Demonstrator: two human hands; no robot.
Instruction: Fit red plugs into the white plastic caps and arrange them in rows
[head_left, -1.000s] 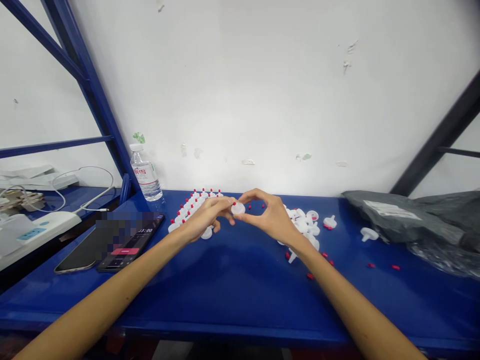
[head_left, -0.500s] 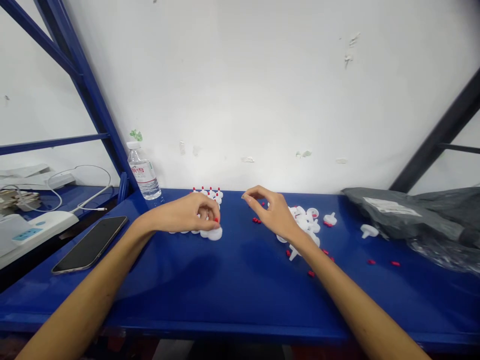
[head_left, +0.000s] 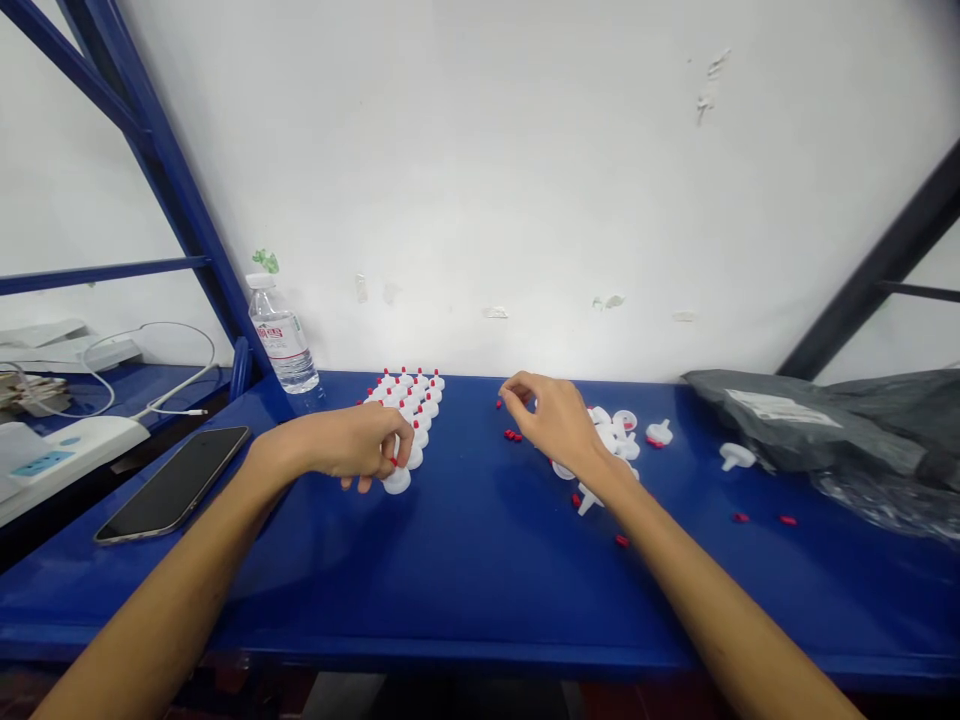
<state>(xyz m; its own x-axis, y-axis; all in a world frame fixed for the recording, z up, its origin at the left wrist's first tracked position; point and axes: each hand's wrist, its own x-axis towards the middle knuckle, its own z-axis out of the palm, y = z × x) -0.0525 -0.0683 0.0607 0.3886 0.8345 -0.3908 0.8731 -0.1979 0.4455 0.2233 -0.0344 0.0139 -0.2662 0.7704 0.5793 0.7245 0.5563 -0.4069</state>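
My left hand (head_left: pixel 367 445) is closed, fingertips on the red tip of a white round-based nozzle piece (head_left: pixel 397 482) standing on the blue table. This piece is at the near end of several rows of upright white pieces with red caps (head_left: pixel 409 400), partly hidden by the hand. My right hand (head_left: pixel 551 415) hovers palm down by the loose heap, its thumb and forefinger tips pinched together; whatever they hold is too small to make out. Beneath and beside it lie loose white nozzle pieces (head_left: pixel 624 422) and small red caps (head_left: pixel 513 435).
A water bottle (head_left: pixel 281 335) stands at the back left. A phone (head_left: pixel 176 482) lies before a power strip (head_left: pixel 75 450) with cables. Grey plastic bags (head_left: pixel 817 420) are at the right, near a single white piece (head_left: pixel 737 457) and stray red caps (head_left: pixel 787 520). Blue rack posts flank the table.
My left hand has shifted left and towards me, uncovering more of the capped rows, with the nozzle piece now at their near end. My right hand has moved slightly right, its fingertips lower.
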